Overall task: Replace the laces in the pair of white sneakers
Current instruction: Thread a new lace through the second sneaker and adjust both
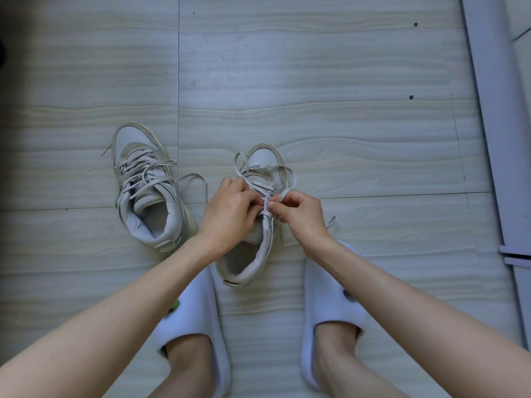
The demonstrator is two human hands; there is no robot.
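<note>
I am looking straight down at the pale wood-grain floor, with 2 white high-top sneakers in front of my feet. The right sneaker sits between my slippers, toe pointing away from me, its collar open toward me. Both my hands meet over its upper eyelets. My left hand has its fingers curled and pinches the lace at the middle of the tongue; my right hand is curled too, thumb and fingertips pinching the same lace just beside the left, so the 2 hands nearly touch. From my right hand a loop of that lace arcs out over the toe box, and other loose strands lie slack across the front of the shoe. A short end of lace pokes out past my right wrist and lies on the floor.

The left sneaker stands apart to my left, also toe away, heel tab toward me. Its lace is threaded loosely through the eyelets in slack crossings, and 1 long end trails off to the right across the floor toward my left hand.

My feet are in 2 white slippers: the left slipper and the right slipper, either side of the shoe I am working on. A pale baseboard or frame runs along the right edge.
</note>
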